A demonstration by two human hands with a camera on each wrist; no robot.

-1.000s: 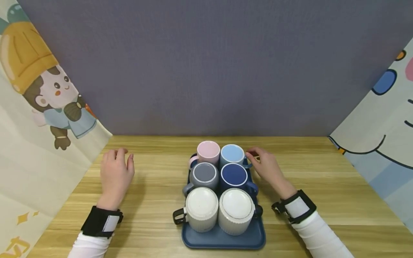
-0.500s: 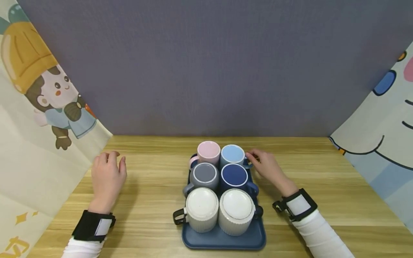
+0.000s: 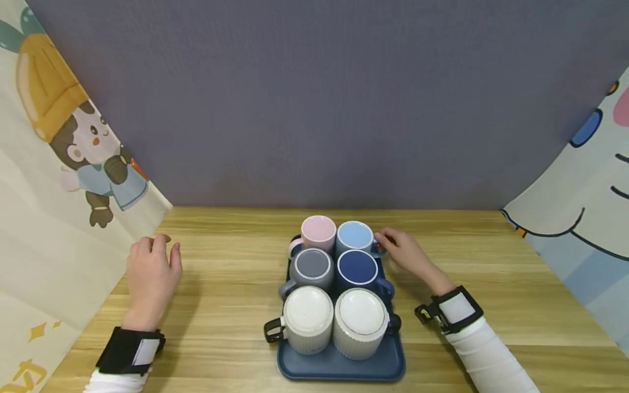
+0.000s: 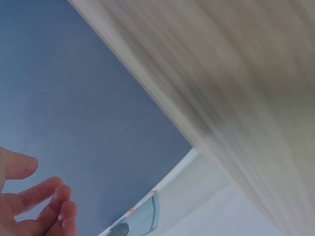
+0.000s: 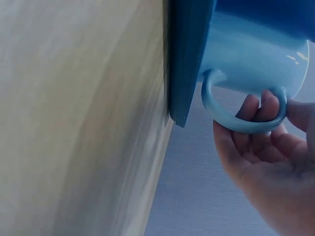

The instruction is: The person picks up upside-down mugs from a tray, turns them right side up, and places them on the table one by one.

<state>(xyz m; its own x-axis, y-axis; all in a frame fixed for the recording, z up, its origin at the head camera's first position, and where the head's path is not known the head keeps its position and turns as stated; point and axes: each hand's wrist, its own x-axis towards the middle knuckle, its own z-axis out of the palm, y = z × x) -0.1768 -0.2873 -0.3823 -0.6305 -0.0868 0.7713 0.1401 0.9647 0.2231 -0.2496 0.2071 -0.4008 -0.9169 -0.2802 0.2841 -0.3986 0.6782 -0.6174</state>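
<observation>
My right hand [image 3: 404,252] grips the handle of a light blue mug [image 3: 355,235] at the back right of a dark blue tray [image 3: 341,371]. In the right wrist view, fingertips pass through the handle loop [image 5: 241,125] and the thumb lies against its end. The mug stands upside down on the tray. Beside it is a pink mug [image 3: 318,229], with a navy mug [image 3: 357,267] just in front. My left hand [image 3: 153,273] hovers over the table's left side, fingers loosely bent around nothing; the left wrist view shows the same hand [image 4: 39,211].
Nearer the front of the tray are a grey mug [image 3: 313,266] and two ribbed white mugs with black handles, left [image 3: 308,319] and right [image 3: 360,322], all upside down. A grey-purple panel [image 3: 334,109] rises behind the wooden table [image 3: 236,305]. Printed cloths hang on both sides.
My left hand has moved left and slightly back toward me, away from the tray. The right hand stays at the light blue mug's handle, and the mugs keep their places.
</observation>
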